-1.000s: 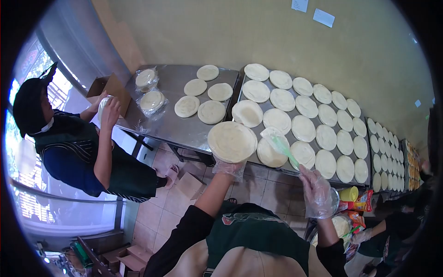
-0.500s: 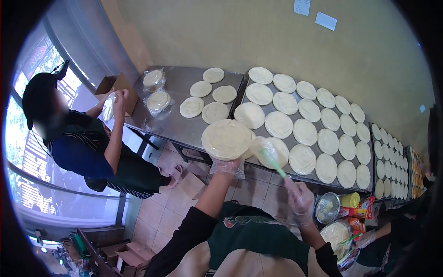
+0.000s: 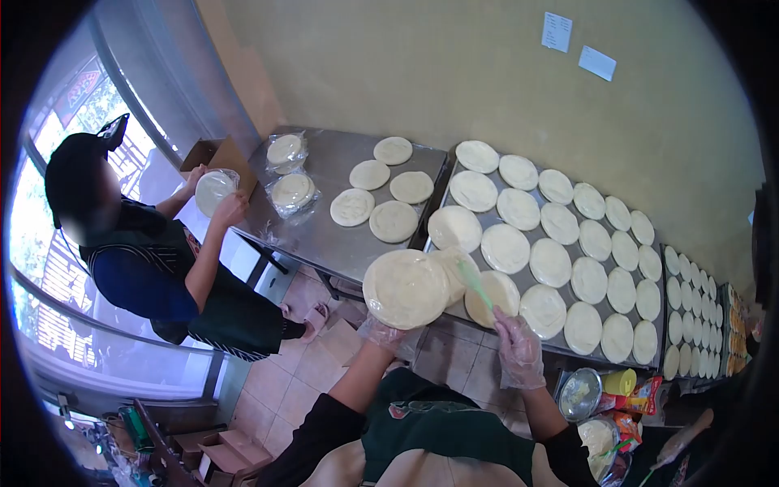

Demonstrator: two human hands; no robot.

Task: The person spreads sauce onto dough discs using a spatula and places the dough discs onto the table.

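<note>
My left hand (image 3: 385,334), in a clear plastic glove, holds a round, pale dough base (image 3: 404,290) from below; most of the fingers are hidden under it. The base is tilted toward me above the table's front edge. My gloved right hand (image 3: 519,351) is closed on the handle of a green spatula (image 3: 479,286). Its working end is at the right edge of the base, where a pale mass hides its tip. Just beyond, several rows of dough rounds (image 3: 505,248) lie on the metal table.
At left, a co-worker (image 3: 174,252) holds a dough round in plastic. Bagged rounds (image 3: 292,193) lie on the left table (image 3: 312,239) by a cardboard box (image 3: 223,162). Metal bowls (image 3: 580,394) and a yellow tub (image 3: 619,381) stand lower right, near another person's gloved hand (image 3: 683,438).
The spatula has swung more upright against the base's right edge. My view has shifted slightly. The left co-worker's bagged round now faces me flat, and the lower-right person's hand has moved.
</note>
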